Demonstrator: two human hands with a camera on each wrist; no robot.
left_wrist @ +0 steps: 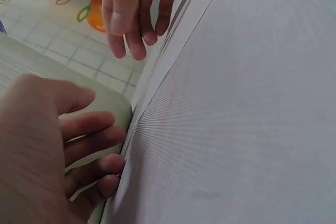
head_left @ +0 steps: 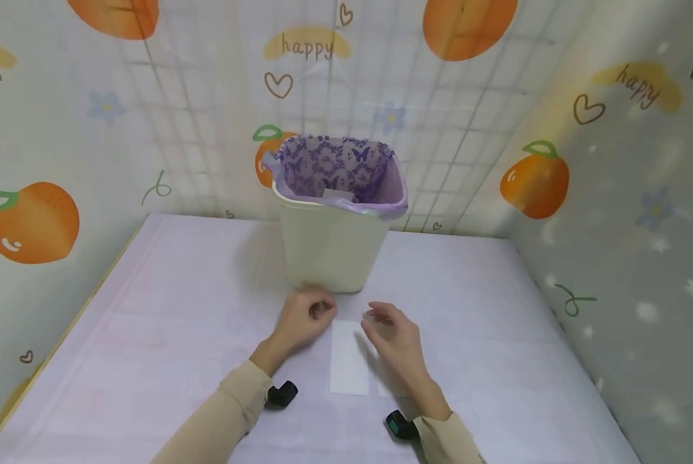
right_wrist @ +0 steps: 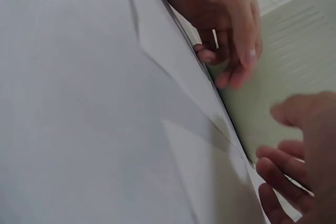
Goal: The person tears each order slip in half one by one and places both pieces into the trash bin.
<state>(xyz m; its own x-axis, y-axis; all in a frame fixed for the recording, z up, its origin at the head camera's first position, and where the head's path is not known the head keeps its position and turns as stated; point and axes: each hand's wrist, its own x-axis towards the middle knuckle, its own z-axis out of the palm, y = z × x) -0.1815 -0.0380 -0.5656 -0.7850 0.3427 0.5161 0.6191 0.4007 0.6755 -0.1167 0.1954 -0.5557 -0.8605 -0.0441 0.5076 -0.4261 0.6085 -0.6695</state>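
Two white paper sheets lie side by side on the table, a left sheet [head_left: 348,364] and a right sheet [head_left: 390,381] partly hidden by an arm. My left hand [head_left: 304,317] is beside the far left corner of the left sheet, close to the foot of a cream bin [head_left: 331,248]. Its fingers are loosely bent, with a gap to the thumb in the left wrist view. Over the right sheet hovers my right hand [head_left: 400,345], thumb and fingers apart. Neither hand holds anything. A purple patterned liner [head_left: 394,182] is folded over the bin's rim.
A white piece [head_left: 338,194] shows inside the bin. The pale table [head_left: 207,335] reaches back to a curtain [head_left: 218,129] printed with oranges, which also hangs at both sides. Black wrist devices [head_left: 282,394] sit at both cuffs.
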